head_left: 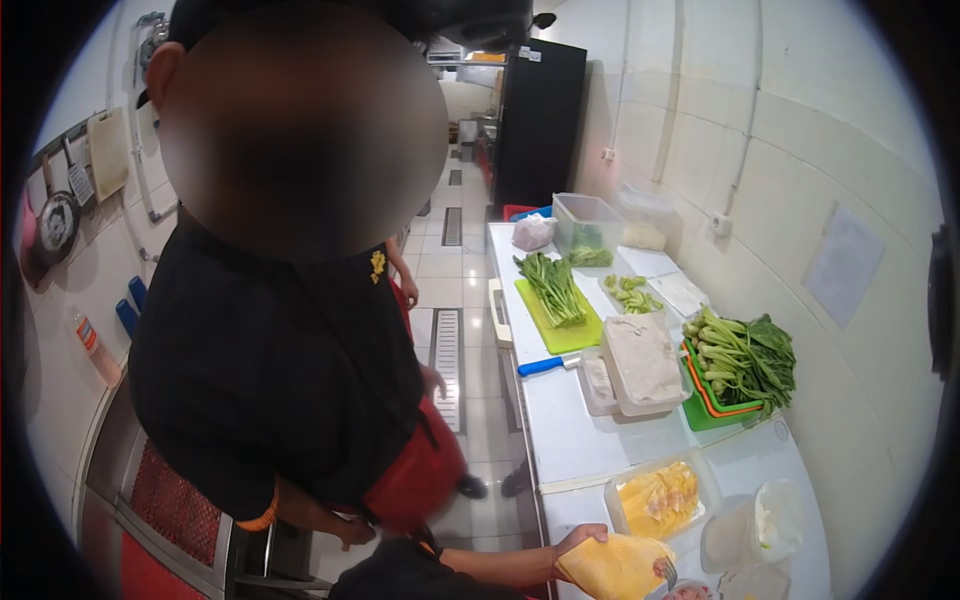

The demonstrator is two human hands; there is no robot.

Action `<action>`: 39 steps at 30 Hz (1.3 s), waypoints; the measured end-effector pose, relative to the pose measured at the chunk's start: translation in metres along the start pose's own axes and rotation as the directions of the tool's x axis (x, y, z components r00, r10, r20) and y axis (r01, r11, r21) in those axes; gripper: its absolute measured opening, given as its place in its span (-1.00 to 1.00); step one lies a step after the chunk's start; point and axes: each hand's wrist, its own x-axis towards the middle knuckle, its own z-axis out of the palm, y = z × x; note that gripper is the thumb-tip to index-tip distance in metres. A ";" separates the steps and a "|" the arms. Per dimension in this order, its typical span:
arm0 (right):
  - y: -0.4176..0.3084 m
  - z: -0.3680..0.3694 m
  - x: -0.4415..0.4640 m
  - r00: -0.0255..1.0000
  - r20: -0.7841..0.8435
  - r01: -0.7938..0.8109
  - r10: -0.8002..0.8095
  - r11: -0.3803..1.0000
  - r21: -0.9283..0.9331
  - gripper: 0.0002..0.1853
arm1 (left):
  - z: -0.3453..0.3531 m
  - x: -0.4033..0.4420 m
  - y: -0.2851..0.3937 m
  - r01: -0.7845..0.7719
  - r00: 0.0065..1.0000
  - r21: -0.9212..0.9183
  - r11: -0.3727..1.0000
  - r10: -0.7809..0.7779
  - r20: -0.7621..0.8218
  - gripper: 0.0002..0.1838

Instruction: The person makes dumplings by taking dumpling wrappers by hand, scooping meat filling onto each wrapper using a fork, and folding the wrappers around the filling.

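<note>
At the bottom, my left hand (585,542) is closed on the edge of a thin, folded yellow sheet (612,566) that looks like an egg skin or wrapper. The tines of a fork (668,572) touch the sheet's right side, where a bit of pinkish filling shows. The fork's handle leaves the frame, and my right hand is not visible. Just below lies more pinkish filling (690,592), cut off by the frame. Beyond my hand, a clear tray (712,492) holds several folded yellow pieces (657,497).
A co-worker in a black shirt (270,370) and red apron stands close at left. The white table (590,450) carries a blue-handled knife (545,367), greens on a green cutting board (572,338), plastic tubs (650,365), a green basket (705,415) of leafy vegetables and a white container (735,535).
</note>
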 end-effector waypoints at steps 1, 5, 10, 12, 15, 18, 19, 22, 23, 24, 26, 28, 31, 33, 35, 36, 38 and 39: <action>-0.007 -0.003 0.001 0.999 -0.013 0.039 -0.039 0.999 -0.020 -0.73 | 0.012 -0.002 -0.003 -0.031 0.997 0.046 0.998 0.035 -0.075 -0.56; -0.015 0.000 0.003 0.987 -0.129 0.098 -0.092 0.994 0.044 -0.73 | 0.030 -0.001 -0.004 -0.008 0.997 0.128 0.992 0.017 -0.069 -0.48; -0.037 0.000 -0.010 0.938 -0.206 -0.228 0.279 0.944 0.237 -0.81 | 0.046 0.012 -0.017 0.302 0.935 -0.138 0.943 -0.265 0.236 -0.11; -0.056 -0.013 -0.004 0.942 -0.180 -0.258 0.282 0.955 0.146 -0.80 | 0.053 0.018 -0.014 0.247 0.949 0.032 0.968 -0.249 0.194 -0.13; -0.058 -0.018 -0.009 0.936 -0.201 -0.262 0.290 0.953 0.155 -0.79 | 0.017 0.009 -0.004 0.203 0.979 0.095 0.974 -0.200 -0.038 -0.15; -0.055 -0.017 -0.016 0.930 -0.198 -0.281 0.309 0.947 0.155 -0.80 | 0.004 0.012 -0.005 0.207 0.977 0.119 0.971 -0.200 -0.069 -0.15; -0.055 -0.018 -0.018 0.929 -0.199 -0.285 0.311 0.947 0.147 -0.80 | 0.001 0.014 -0.007 0.212 0.976 0.121 0.970 -0.205 -0.072 -0.15; -0.053 -0.022 -0.019 0.929 -0.223 -0.265 0.296 0.951 0.161 -0.81 | -0.004 0.019 -0.007 0.232 0.972 0.128 0.964 -0.224 -0.069 -0.15; -0.053 -0.022 -0.021 0.929 -0.225 -0.257 0.293 0.950 0.177 -0.82 | -0.007 0.019 -0.006 0.230 0.973 0.131 0.964 -0.223 -0.066 -0.15; -0.051 -0.023 -0.022 0.924 -0.216 -0.277 0.315 0.942 0.188 -0.81 | -0.009 0.018 -0.004 0.226 0.974 0.141 0.964 -0.219 -0.064 -0.15; -0.047 -0.028 -0.029 0.914 -0.187 -0.321 0.361 0.923 0.214 -0.80 | -0.013 0.015 0.000 0.217 0.976 0.151 0.965 -0.210 -0.056 -0.15; -0.043 -0.033 -0.034 0.883 -0.154 -0.381 0.443 0.869 0.315 -0.82 | -0.017 0.012 0.008 0.201 0.980 0.156 0.967 -0.197 -0.038 -0.15; -0.031 -0.021 -0.035 0.831 -0.180 -0.362 0.526 0.757 0.544 -0.84 | -0.014 0.012 0.008 0.187 0.982 0.174 0.967 -0.183 -0.040 -0.14; -0.032 -0.010 -0.027 0.797 -0.124 -0.377 0.591 0.648 0.662 -0.84 | -0.003 0.014 0.002 0.169 0.985 0.201 0.965 -0.163 -0.050 -0.12; -0.045 0.003 -0.003 0.755 0.018 -0.471 0.656 0.522 0.711 -0.83 | 0.014 0.017 -0.006 0.146 0.989 0.236 0.961 -0.134 -0.065 -0.10; -0.047 0.012 0.004 0.733 0.060 -0.454 0.677 0.422 0.785 -0.84 | 0.022 0.020 -0.011 0.130 0.991 0.259 0.957 -0.117 -0.067 -0.09; -0.048 0.029 0.014 0.694 0.152 -0.400 0.703 0.202 0.894 -0.86 | 0.037 0.024 -0.018 0.105 0.994 0.281 0.954 -0.092 -0.059 -0.08; -0.051 0.031 0.020 0.692 0.127 -0.399 0.711 0.230 0.888 -0.87 | 0.039 0.025 -0.019 0.085 0.996 0.282 0.956 -0.080 -0.030 -0.09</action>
